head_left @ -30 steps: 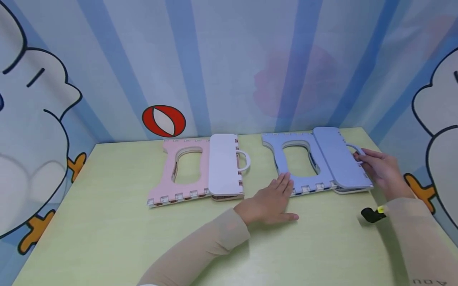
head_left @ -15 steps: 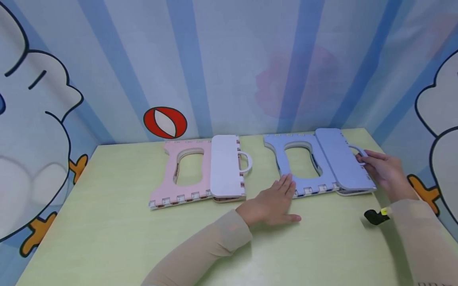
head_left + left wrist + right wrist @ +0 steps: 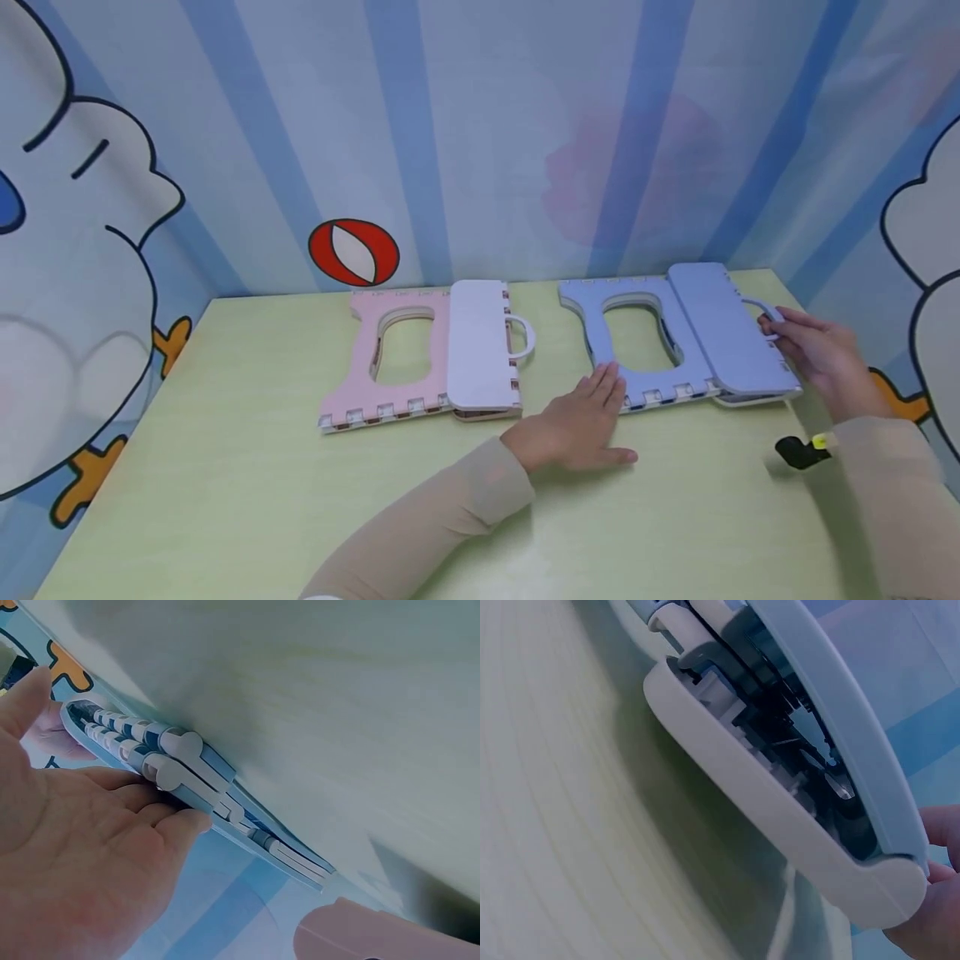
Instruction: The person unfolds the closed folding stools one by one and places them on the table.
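Observation:
A blue folding stool [image 3: 712, 333], folded flat, lies at the back right of the table. My left hand [image 3: 579, 425] rests with straight fingers on its near left edge, as the left wrist view also shows from the side. My right hand [image 3: 821, 358] grips the loop handle [image 3: 757, 305] at the stool's right end with thumb and fingers. In the right wrist view the end of the blue stool [image 3: 847, 735] fills the middle, its hinged underside showing, and only part of the hand [image 3: 937, 915] is visible behind it.
To the left lies a pink folding stool [image 3: 356, 367] with a white seat [image 3: 480, 346] and loop handle [image 3: 527, 337], also folded flat. A printed curtain [image 3: 487, 125] hangs behind the pale yellow-green table [image 3: 225, 467]. The blue stool's right end reaches the table's right edge.
The head view has shifted a little, so everything appears slightly farther right. Both hands keep their places on the blue folding stool, whose handle end has moved very slightly right.

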Available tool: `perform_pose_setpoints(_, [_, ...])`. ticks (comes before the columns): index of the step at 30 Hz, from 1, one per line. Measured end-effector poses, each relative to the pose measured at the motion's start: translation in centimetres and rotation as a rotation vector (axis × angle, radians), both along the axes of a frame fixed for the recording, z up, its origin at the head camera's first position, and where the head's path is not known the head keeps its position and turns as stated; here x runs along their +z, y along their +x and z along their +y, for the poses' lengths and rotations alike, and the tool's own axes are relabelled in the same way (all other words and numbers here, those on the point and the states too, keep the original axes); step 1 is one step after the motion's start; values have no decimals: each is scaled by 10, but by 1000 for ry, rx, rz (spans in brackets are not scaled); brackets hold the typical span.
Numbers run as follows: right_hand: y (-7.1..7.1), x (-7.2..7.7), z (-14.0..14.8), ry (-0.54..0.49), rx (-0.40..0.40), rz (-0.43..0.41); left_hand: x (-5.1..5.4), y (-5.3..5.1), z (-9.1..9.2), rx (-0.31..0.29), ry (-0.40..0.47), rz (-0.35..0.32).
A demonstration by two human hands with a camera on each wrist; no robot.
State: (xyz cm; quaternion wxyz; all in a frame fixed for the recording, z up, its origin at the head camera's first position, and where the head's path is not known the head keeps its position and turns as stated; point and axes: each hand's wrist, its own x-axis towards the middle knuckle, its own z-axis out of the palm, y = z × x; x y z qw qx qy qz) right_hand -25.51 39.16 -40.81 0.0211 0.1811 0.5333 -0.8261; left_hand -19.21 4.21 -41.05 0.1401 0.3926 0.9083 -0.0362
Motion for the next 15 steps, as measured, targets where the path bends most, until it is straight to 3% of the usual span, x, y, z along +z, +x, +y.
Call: perform_pose_setpoints(15, [0, 27, -5, -45, -41, 69, 0, 1, 2, 42, 56, -44])
